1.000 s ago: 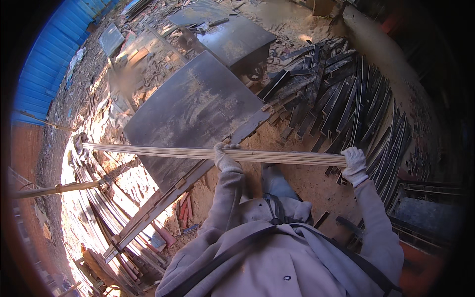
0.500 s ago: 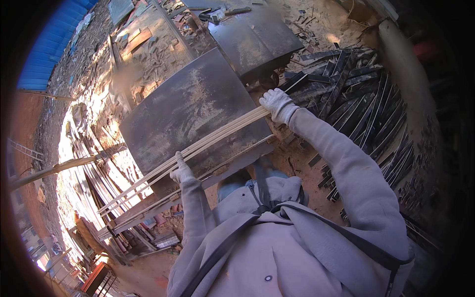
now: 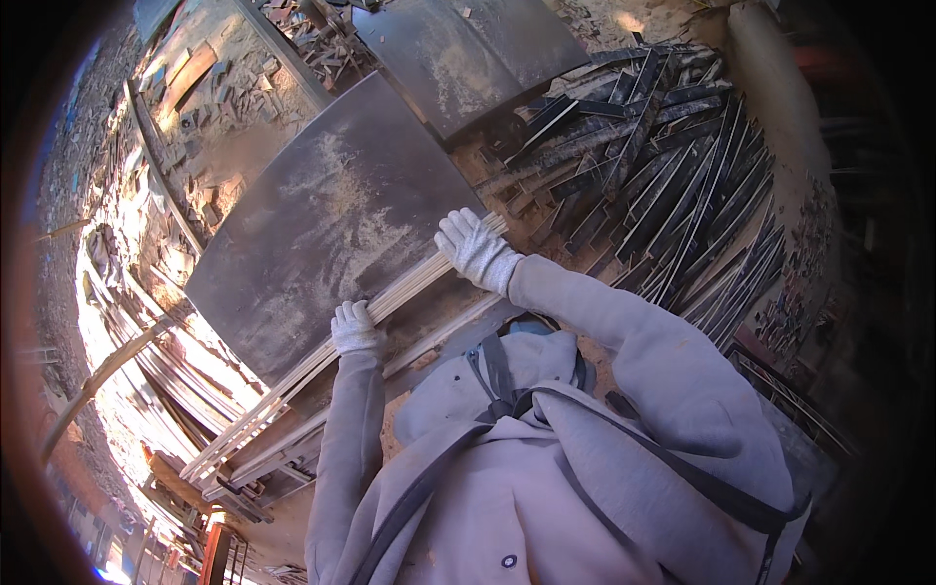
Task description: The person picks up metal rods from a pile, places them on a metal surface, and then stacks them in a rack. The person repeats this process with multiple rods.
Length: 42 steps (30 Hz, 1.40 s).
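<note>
A bundle of long, pale wooden strips lies slantwise along the near side of a dark tabletop dusted with sawdust. My left hand, in a whitish work glove, is closed over the bundle about midway. Near the strips' right end my right hand, gloved alike, lies across them with its fingers curled over. The strips stretch past the table's lower left side, where their ends fan slightly apart. The undersides of both hands are hidden.
A second dark board with sawdust stands beyond the table. To the right lies a large heap of dark wooden strips. More long strips lie in sunlight at left, and wood scraps litter the ground at upper left.
My right hand has come left and nearer along the strips, and its end of the bundle is closer to my body. My left hand's fingers now curl over the top.
</note>
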Available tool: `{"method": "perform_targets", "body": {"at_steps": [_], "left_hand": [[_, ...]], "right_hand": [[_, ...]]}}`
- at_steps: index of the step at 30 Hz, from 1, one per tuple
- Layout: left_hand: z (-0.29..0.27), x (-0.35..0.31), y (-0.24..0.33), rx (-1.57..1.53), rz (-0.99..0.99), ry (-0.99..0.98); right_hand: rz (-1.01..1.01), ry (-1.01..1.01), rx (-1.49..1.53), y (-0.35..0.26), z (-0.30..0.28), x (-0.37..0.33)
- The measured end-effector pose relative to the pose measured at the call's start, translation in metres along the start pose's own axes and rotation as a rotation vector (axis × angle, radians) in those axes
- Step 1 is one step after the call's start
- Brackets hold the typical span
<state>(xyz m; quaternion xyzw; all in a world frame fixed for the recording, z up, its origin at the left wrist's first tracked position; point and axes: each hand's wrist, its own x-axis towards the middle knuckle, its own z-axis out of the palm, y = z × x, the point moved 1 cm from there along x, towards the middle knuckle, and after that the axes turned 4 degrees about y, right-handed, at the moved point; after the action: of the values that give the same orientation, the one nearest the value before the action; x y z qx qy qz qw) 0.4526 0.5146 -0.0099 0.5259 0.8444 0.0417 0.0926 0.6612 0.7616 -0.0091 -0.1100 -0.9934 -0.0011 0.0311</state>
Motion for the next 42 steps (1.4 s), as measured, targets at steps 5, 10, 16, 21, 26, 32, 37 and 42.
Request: {"method": "perform_targets", "body": {"at_steps": [5,10,16,21,26,32,37,42], "left_hand": [[0.008,0.005,-0.005,0.002,0.046,0.027],[0.010,0.009,0.010,-0.010,0.027,0.018],[0.007,0.011,0.017,0.001,0.001,0.020],[0.004,0.015,0.023,0.008,0.035,0.089],[0.000,0.015,0.027,0.029,0.023,0.090],[-0.003,0.016,0.031,0.043,0.038,0.169],[-0.002,0.006,0.034,0.067,0.050,0.202],[0.002,0.015,0.030,0.109,0.064,0.252]], "right_hand": [[0.000,-0.199,0.276,-0.009,0.007,0.031],[-0.041,-0.161,0.309,0.007,-0.003,0.020],[-0.055,-0.036,0.308,0.011,0.000,0.018],[-0.065,-0.023,0.262,0.016,-0.005,0.014],[-0.080,-0.001,0.247,0.015,-0.007,0.010],[-0.057,-0.007,0.215,0.011,-0.013,0.006],[0.007,0.005,0.141,-0.007,-0.021,-0.008],[0.079,0.072,0.103,-0.020,-0.020,0.001]]}}
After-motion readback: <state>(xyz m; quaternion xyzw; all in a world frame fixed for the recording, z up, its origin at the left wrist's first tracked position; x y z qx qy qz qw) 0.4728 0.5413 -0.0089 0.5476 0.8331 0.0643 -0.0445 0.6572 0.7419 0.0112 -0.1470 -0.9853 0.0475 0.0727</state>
